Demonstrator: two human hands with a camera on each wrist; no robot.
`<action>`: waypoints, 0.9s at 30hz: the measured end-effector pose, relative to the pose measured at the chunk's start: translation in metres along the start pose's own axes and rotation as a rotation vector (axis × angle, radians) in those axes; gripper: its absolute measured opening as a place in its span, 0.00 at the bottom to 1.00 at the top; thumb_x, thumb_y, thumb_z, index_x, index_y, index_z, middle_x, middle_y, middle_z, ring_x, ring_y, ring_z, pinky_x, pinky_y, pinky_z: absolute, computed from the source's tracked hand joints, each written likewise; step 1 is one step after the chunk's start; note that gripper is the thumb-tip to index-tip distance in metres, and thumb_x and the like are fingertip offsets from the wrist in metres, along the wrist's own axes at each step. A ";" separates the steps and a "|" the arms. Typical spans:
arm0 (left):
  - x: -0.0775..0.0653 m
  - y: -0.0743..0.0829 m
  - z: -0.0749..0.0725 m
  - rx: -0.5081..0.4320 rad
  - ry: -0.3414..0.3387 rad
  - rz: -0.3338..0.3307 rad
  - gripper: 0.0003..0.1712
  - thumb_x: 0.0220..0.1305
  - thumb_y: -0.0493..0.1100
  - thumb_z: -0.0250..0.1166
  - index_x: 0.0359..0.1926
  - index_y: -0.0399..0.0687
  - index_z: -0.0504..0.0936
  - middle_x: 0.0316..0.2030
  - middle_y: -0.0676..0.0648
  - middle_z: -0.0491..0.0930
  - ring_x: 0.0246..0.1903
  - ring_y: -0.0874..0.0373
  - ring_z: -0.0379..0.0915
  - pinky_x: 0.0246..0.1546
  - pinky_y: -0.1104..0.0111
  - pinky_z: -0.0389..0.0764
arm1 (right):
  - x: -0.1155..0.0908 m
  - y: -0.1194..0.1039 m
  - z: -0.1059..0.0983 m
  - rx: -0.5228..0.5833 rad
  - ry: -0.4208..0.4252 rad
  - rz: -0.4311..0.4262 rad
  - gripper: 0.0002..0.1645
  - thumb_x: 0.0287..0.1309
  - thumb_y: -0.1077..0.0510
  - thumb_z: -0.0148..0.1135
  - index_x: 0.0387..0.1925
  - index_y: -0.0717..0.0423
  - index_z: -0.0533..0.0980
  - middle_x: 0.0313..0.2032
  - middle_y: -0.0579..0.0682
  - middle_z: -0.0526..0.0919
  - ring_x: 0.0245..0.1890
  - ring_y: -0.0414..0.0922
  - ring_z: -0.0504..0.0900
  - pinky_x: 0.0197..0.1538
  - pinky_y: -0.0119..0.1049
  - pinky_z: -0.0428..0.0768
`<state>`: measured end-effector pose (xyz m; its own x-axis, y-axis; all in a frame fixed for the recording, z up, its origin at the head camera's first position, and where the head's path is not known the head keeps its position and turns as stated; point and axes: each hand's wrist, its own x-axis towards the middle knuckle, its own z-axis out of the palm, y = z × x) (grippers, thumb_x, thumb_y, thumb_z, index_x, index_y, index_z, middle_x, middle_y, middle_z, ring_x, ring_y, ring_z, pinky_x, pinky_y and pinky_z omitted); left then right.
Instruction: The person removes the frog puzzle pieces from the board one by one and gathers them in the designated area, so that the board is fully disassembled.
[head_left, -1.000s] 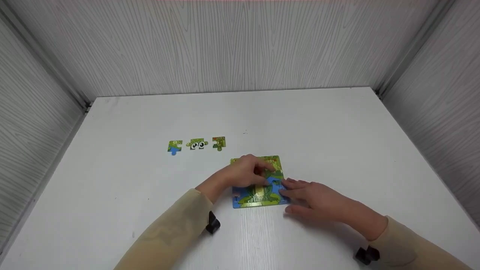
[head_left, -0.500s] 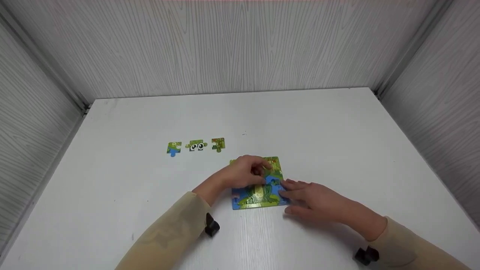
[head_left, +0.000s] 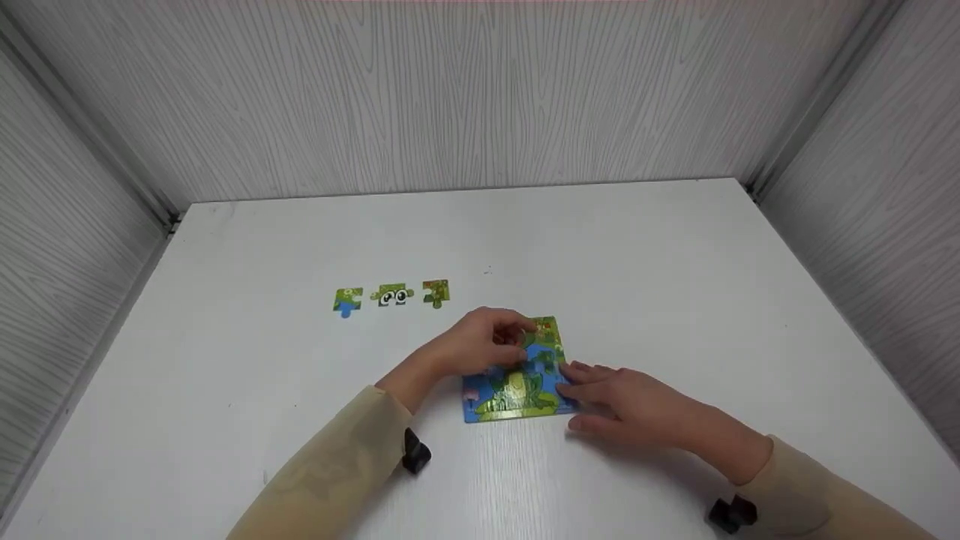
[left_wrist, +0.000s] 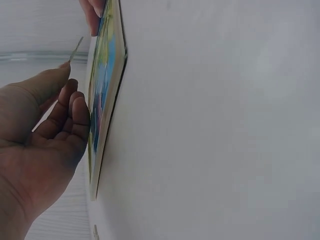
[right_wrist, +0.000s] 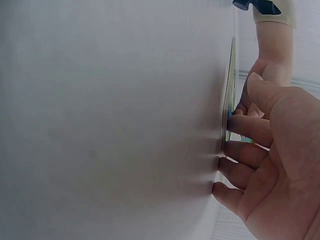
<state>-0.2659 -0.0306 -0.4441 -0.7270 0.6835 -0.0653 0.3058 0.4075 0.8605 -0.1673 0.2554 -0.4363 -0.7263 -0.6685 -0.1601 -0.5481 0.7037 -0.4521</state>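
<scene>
A square frog jigsaw puzzle (head_left: 514,401) in a shallow tray lies on the white table, front and centre. Over its upper half is my left hand (head_left: 480,345); thumb and fingertip pinch a thin puzzle piece (left_wrist: 76,49), which the left wrist view shows edge-on, raised above the puzzle. The other fingers of that hand are curled close over the picture. My right hand (head_left: 637,409) lies at the puzzle's right side, its extended fingertips touching the edge, as the right wrist view also shows. Part of the puzzle's upper left is hidden under the left hand.
Beyond the puzzle to the left, three loose pieces lie in a row: a green and blue one (head_left: 347,300), one with two frog eyes (head_left: 394,296) and a green one with red spots (head_left: 436,292). Grey wood-grain panels (head_left: 480,97) enclose the table's back and sides.
The left hand has drawn slightly left and lifted the pinched piece off the puzzle. The right hand has stayed at the edge. The head view has shifted a little.
</scene>
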 end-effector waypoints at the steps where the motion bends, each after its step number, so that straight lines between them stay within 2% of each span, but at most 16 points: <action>1: -0.001 0.001 -0.001 -0.001 0.006 -0.008 0.22 0.73 0.43 0.69 0.65 0.50 0.83 0.43 0.53 0.81 0.43 0.58 0.75 0.50 0.64 0.78 | 0.000 0.000 0.000 0.000 -0.001 -0.001 0.40 0.75 0.32 0.56 0.74 0.53 0.74 0.78 0.51 0.66 0.78 0.53 0.63 0.73 0.58 0.68; 7: -0.008 0.003 -0.013 -0.011 0.048 -0.035 0.22 0.73 0.42 0.69 0.65 0.51 0.83 0.46 0.52 0.82 0.47 0.55 0.76 0.56 0.61 0.79 | 0.002 0.002 -0.001 0.004 -0.002 -0.004 0.40 0.75 0.31 0.56 0.74 0.53 0.74 0.78 0.51 0.66 0.78 0.53 0.63 0.73 0.58 0.68; 12: -0.017 0.001 -0.029 -0.028 0.089 -0.019 0.23 0.73 0.41 0.69 0.66 0.46 0.83 0.48 0.50 0.82 0.49 0.53 0.76 0.55 0.59 0.79 | 0.003 0.005 -0.001 -0.003 -0.006 0.007 0.42 0.75 0.29 0.54 0.74 0.52 0.74 0.78 0.51 0.66 0.78 0.54 0.64 0.72 0.59 0.68; 21: -0.043 -0.007 -0.061 -0.029 0.190 -0.042 0.23 0.74 0.40 0.69 0.67 0.47 0.82 0.53 0.45 0.82 0.52 0.52 0.76 0.54 0.60 0.79 | 0.003 0.005 -0.001 -0.016 0.003 0.001 0.42 0.75 0.29 0.55 0.74 0.52 0.74 0.77 0.51 0.67 0.78 0.54 0.64 0.72 0.58 0.69; 27: -0.058 -0.018 -0.077 -0.022 0.229 -0.073 0.24 0.74 0.40 0.69 0.68 0.46 0.81 0.54 0.47 0.82 0.52 0.51 0.77 0.55 0.61 0.81 | 0.002 0.002 -0.002 -0.016 0.001 0.003 0.42 0.75 0.30 0.55 0.74 0.54 0.74 0.78 0.52 0.67 0.78 0.55 0.64 0.72 0.59 0.68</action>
<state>-0.2765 -0.1236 -0.4166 -0.8682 0.4960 -0.0138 0.2354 0.4363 0.8685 -0.1706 0.2558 -0.4360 -0.7285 -0.6660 -0.1602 -0.5525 0.7096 -0.4373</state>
